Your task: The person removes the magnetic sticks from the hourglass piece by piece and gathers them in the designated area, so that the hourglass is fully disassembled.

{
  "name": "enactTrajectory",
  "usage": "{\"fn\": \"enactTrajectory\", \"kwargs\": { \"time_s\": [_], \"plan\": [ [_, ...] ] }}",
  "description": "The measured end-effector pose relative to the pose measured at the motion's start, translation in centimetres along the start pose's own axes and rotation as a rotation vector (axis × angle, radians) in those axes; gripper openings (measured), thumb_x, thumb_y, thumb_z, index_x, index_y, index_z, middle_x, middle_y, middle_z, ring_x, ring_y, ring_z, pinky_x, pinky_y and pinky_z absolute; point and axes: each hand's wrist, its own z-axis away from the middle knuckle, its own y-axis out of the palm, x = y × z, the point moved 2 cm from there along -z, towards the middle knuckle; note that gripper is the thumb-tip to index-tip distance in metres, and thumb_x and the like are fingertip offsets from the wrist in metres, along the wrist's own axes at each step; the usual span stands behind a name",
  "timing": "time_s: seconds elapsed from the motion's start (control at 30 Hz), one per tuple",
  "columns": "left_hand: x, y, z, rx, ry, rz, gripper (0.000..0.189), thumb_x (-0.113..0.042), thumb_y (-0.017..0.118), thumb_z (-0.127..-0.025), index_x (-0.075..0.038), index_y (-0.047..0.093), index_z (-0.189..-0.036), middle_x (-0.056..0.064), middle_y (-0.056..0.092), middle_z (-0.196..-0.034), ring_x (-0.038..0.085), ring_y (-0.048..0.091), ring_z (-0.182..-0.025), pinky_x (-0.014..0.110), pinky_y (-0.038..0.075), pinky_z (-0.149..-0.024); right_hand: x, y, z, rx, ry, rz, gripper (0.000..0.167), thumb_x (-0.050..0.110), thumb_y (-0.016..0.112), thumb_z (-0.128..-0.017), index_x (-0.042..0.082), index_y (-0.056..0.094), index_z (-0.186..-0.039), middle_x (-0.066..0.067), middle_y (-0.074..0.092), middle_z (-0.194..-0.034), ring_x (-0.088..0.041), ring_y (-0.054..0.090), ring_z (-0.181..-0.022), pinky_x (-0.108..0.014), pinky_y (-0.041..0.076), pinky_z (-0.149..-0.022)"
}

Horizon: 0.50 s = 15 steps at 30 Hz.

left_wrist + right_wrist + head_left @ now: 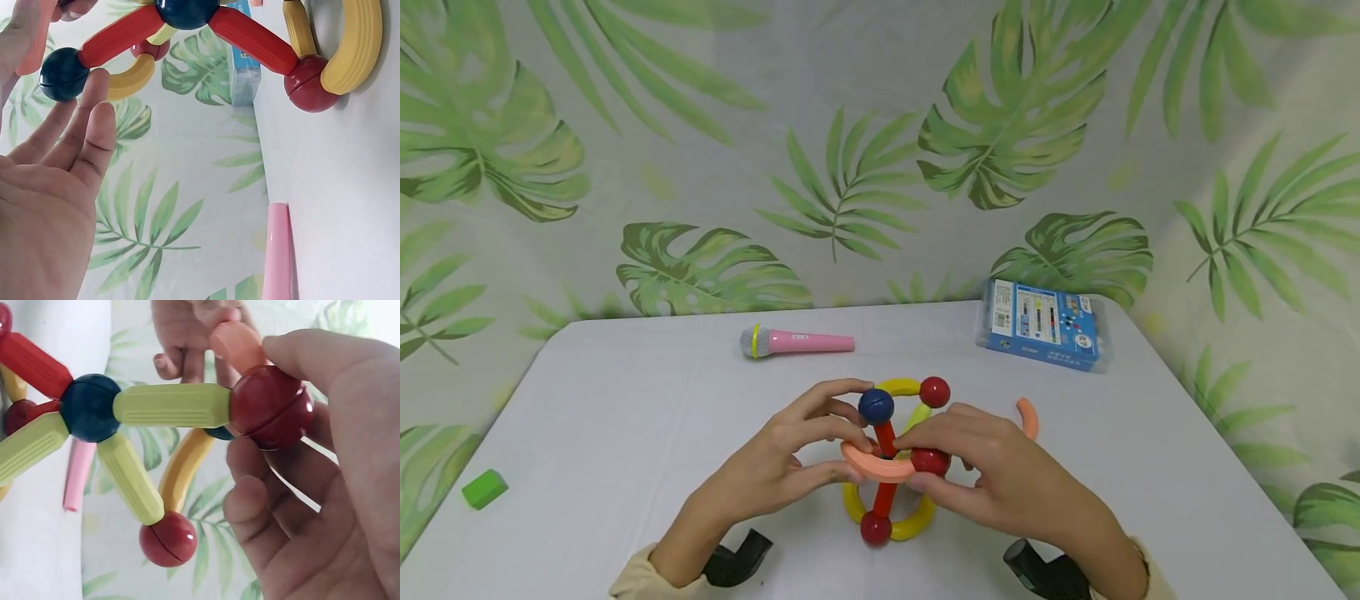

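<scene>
A magnetic stick-and-ball structure stands between the hands, with red sticks (884, 500), light green sticks (172, 405), yellow curved sticks (913, 521) and a blue centre ball (91, 407). My left hand (767, 462) pinches one end of an orange curved stick (880, 469) between thumb and finger. Its other fingers touch an outer blue ball (64, 74). With thumb and fingers, my right hand (1000, 467) grips a red ball (269, 406) at the orange stick's other end. A light green stick joins that red ball to the centre ball.
Another orange curved stick (1028, 418) lies behind the right hand. A pink toy microphone (805, 342) rests farther back, and a blue box (1041, 325) sits at the back right. Far left on the white table (625, 400) is a green block (485, 489).
</scene>
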Motion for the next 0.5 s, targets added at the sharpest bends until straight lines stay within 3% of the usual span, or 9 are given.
{"fn": "enactTrajectory", "kwargs": {
  "time_s": [0.07, 0.27, 0.43, 0.5],
  "plan": [
    [-0.05, 0.03, -0.01, 0.001, 0.001, 0.006, 0.035, -0.012, 0.084, -0.084, -0.020, 0.072, -0.115, 0.009, 0.046, -0.153, 0.018, 0.066, -0.116, 0.032, 0.057, -0.096, 0.01, 0.13, -0.07, -0.019, -0.026, 0.031, 0.031, 0.026, 0.084, -0.088, 0.023, 0.075, -0.117, 0.018, 0.071, -0.112, -0.003, 0.062, -0.106, -0.026, 0.057, -0.087],
    [-0.10, 0.04, -0.03, 0.002, 0.004, 0.009, 0.033, -0.012, 0.083, -0.085, -0.021, 0.072, -0.114, 0.010, 0.046, -0.153, 0.018, 0.066, -0.116, 0.032, 0.057, -0.097, 0.20, 0.29, -0.23, -0.068, -0.112, 0.131, 0.026, 0.032, 0.085, -0.087, 0.029, 0.076, -0.111, 0.015, 0.071, -0.109, -0.007, 0.056, -0.104, -0.021, 0.054, -0.082],
    [-0.27, -0.03, 0.01, 0.005, -0.027, 0.006, 0.030, -0.018, 0.083, -0.088, -0.023, 0.071, -0.115, 0.007, 0.045, -0.153, 0.016, 0.064, -0.117, 0.033, 0.057, -0.096, 0.26, 0.29, -0.25, -0.072, -0.134, 0.122, 0.023, 0.034, 0.081, -0.090, 0.028, 0.076, -0.111, 0.014, 0.071, -0.108, -0.008, 0.055, -0.105, -0.020, 0.054, -0.083],
    [-0.46, -0.01, -0.05, 0.005, -0.049, -0.012, 0.036, -0.021, 0.083, -0.090, -0.024, 0.068, -0.122, 0.003, 0.045, -0.152, 0.015, 0.060, -0.122, 0.031, 0.056, -0.092, 0.28, 0.34, -0.29, -0.074, -0.151, 0.111, 0.023, 0.033, 0.080, -0.091, 0.027, 0.076, -0.112, 0.014, 0.072, -0.109, -0.009, 0.056, -0.105, -0.021, 0.054, -0.084]
  ]
}}
